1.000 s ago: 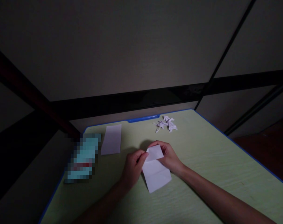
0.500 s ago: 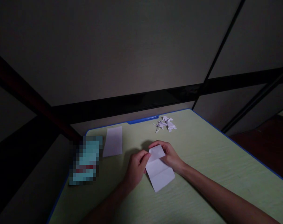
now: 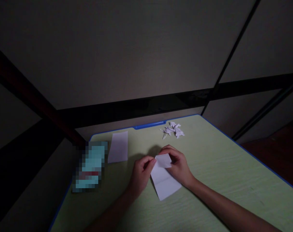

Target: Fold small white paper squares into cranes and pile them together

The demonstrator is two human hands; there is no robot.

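A white sheet of paper with its top part folded over is held between both hands above the table. My left hand pinches the paper's left edge, thumb on top near the fold. My right hand grips the upper right side, its fingers partly hidden behind the folded flap. A faint crease crosses the lower part of the sheet.
The pale green table has a blue rim and a blue pen-shaped strip at its far edge. White folded paper pieces lie at the back. Left are a flat white paper stack and a blurred-out turquoise object.
My right hand has shifted slightly, its fingers curling more behind the flap. The flap's right corner is bent lower. The whole view has moved a little.
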